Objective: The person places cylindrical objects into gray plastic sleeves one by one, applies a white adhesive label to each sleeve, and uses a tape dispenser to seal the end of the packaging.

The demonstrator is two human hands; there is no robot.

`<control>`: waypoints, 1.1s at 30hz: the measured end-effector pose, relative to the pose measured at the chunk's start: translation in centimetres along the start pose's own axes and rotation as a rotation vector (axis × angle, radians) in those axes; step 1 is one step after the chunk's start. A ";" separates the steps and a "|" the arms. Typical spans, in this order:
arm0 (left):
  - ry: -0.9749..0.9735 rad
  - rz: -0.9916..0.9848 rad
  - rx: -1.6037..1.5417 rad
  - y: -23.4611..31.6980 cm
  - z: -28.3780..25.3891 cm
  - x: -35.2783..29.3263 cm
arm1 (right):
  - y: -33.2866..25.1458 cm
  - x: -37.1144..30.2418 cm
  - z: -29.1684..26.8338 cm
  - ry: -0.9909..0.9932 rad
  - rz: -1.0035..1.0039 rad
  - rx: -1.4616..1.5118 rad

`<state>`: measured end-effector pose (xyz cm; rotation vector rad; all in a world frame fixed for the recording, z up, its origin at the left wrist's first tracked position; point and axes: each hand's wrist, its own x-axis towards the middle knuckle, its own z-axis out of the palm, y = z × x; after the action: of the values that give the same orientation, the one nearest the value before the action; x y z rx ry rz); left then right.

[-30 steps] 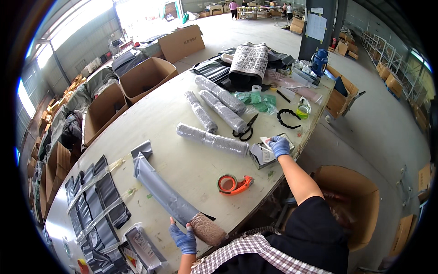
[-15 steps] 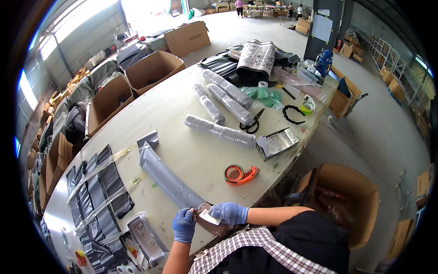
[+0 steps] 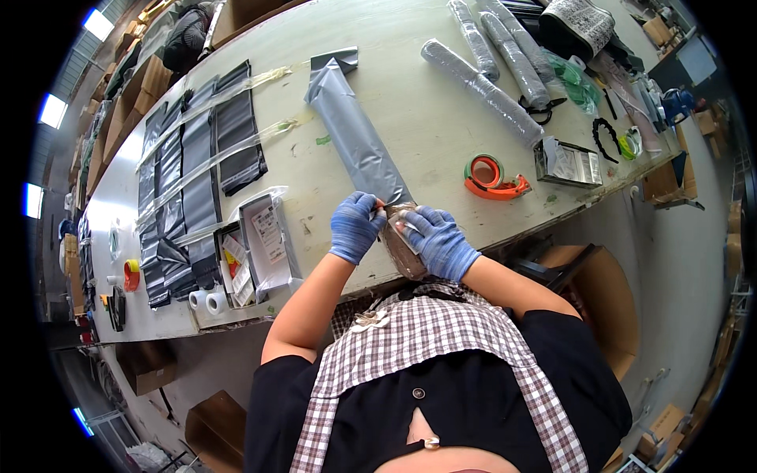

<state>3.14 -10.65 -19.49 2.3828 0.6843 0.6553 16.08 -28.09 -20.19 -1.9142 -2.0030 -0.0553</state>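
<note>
A long grey plastic bag (image 3: 359,142) lies on the table, its near end meeting a brown package in clear wrap (image 3: 404,256) at the table's front edge. My left hand (image 3: 356,227), in a blue knit glove, is closed in a pinch at the left edge where bag and package meet. Gloved alike, my right hand (image 3: 438,243) grips the package from the right, fingers curled over its top. A white label (image 3: 408,226) shows in part beneath those fingers; the rest of it is hidden.
An orange tape dispenser (image 3: 497,180) and an open box (image 3: 569,163) stand to the right. Clear-wrapped grey rolls (image 3: 482,91) and black scissors (image 3: 544,110) lie farther back. Leftward are dark folded bags (image 3: 201,158) under clear tape strips and a grey tray (image 3: 268,236).
My view has tilted down and swung. My right hand has moved farther over the package and now covers most of the white label. My left hand still pinches the edge.
</note>
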 end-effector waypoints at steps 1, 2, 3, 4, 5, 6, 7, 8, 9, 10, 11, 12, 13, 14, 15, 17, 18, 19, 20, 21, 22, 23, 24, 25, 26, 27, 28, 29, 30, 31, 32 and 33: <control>0.014 -0.009 0.012 0.1 0.0 0.0 | 0.0 0.1 0.0 -0.007 -0.007 -0.030; 0.038 0.020 0.017 0.0 0.1 -0.1 | 0.0 0.1 -0.1 -0.022 -0.002 -0.025; 0.062 0.048 0.022 -0.1 0.2 -0.3 | -0.2 0.1 -0.1 -0.036 0.003 -0.020; 0.083 0.075 0.028 0.1 0.3 -0.4 | -0.2 0.0 -0.2 -0.052 0.009 -0.012; 0.096 0.078 0.079 0.4 0.4 -0.5 | -0.1 0.2 -0.3 -0.096 0.020 0.012; 0.110 0.091 0.083 0.5 0.6 -0.4 | 0.1 0.4 -0.3 -0.111 0.038 0.006; 0.122 0.102 0.087 0.5 0.8 -0.2 | 0.0 0.9 -0.9 -0.128 0.056 0.001; 0.134 0.114 0.091 0.6 0.9 -0.2 | 0.1 1.3 -1.1 -0.144 0.075 -0.003; 0.142 0.123 0.110 0.6 0.9 -0.2 | 0.5 1.5 -0.2 -0.201 0.085 0.004; 0.152 0.132 0.130 0.6 0.7 -0.2 | 0.3 2.0 -0.7 -0.247 0.092 0.004; 0.163 0.140 0.149 0.6 0.6 -0.1 | 0.0 2.5 -1.4 -0.293 0.100 0.003; 0.151 0.157 0.168 0.7 0.5 0.0 | -0.2 2.8 -2.1 -0.340 0.108 0.003; 0.136 0.174 0.187 0.9 0.2 0.0 | -0.5 3.0 -2.5 -0.384 0.119 -0.020; 0.121 0.190 0.207 0.9 0.1 0.0 | -0.7 3.4 -3.0 -0.443 0.139 0.002; 0.124 0.153 0.162 0.9 0.1 0.0 | -0.8 3.8 -3.6 -0.502 0.159 0.023; 0.124 0.083 0.067 1.0 0.3 0.1 | -0.8 3.8 -3.7 -0.525 0.157 0.061; 0.101 0.090 0.047 0.8 0.1 0.2 | -0.6 3.4 -3.3 -0.489 0.132 0.079; 0.078 0.097 0.027 0.6 -0.2 0.4 | -0.5 3.2 -3.0 -0.452 0.105 0.096; 0.056 0.103 0.007 0.4 -0.5 0.5 | -0.8 3.1 -2.6 -0.445 0.156 0.086; 0.041 0.141 0.045 0.4 -0.8 0.4 | -1.5 3.1 -2.1 -0.437 0.205 0.076; 0.056 0.166 0.095 0.5 -0.7 0.2 | -2.0 3.2 -1.6 -0.431 0.257 0.067; 0.071 0.190 0.145 0.7 -0.5 0.1 | -2.1 3.4 -0.8 -0.434 0.314 0.099; 0.086 0.215 0.194 0.8 -0.3 0.0 | -2.2 3.6 -0.2 -0.444 0.342 0.088; 0.104 0.229 0.220 0.9 -0.2 -0.1 | -2.2 4.0 0.2 -0.454 0.369 0.076; 0.121 0.243 0.246 0.8 0.1 -0.2 | -2.2 4.3 0.8 -0.464 0.397 0.063; 0.139 0.258 0.272 0.7 0.2 -0.3 | -2.5 4.5 1.3 -0.466 0.427 0.081; 0.132 0.203 0.231 0.5 0.4 -0.5 | -2.4 4.6 1.8 -0.421 0.418 0.085; 0.125 0.148 0.191 0.3 0.6 -0.6 | -2.3 4.8 2.3 -0.376 0.409 0.090; 0.118 0.093 0.151 0.1 0.7 -0.8 | -2.2 4.7 2.7 -0.331 0.399 0.095; 0.118 0.028 0.096 0.0 0.8 -0.9 | -2.2 4.7 2.6 -0.302 0.393 0.114; 0.118 -0.037 0.042 -0.1 1.0 -1.1 | -2.1 4.7 2.4 -0.322 0.402 0.129; 0.119 -0.102 -0.013 -0.1 1.2 -1.3 | -1.9 4.6 2.2 -0.343 0.412 0.144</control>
<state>2.87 -11.86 -20.79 2.2943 0.8432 0.7594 13.71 -23.23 -20.45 -2.3166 -1.6988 0.5411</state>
